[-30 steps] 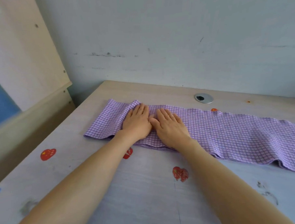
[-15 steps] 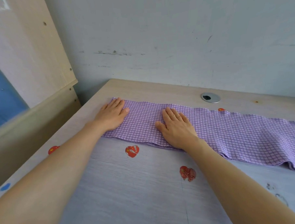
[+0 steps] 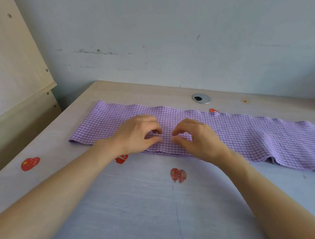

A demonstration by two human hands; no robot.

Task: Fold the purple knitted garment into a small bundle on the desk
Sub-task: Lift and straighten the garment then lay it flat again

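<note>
Nearest the camera, two bare forearms reach up from the bottom corners of the frame across the counter [image 3: 157, 209], past red heart stickers [image 3: 178, 175] on its pale surface. At centre frame the left hand [image 3: 135, 136] and right hand [image 3: 197, 139] meet over the purple garment [image 3: 244, 133], which lies flat as a long narrow strip running from centre left to the right edge of the frame. Each grip is a curled pinch, thumb close to fingertips, seemingly nipping the cloth near the strip's front edge; whether cloth is truly caught between them I cannot tell. The step in hand looks like starting a crosswise fold, so the long strip is still far from a bundle. The next move probably calls for a firm hold, then lifting one end over. Beyond, a round metal cable port [image 3: 201, 98] sits near the wall.
</note>
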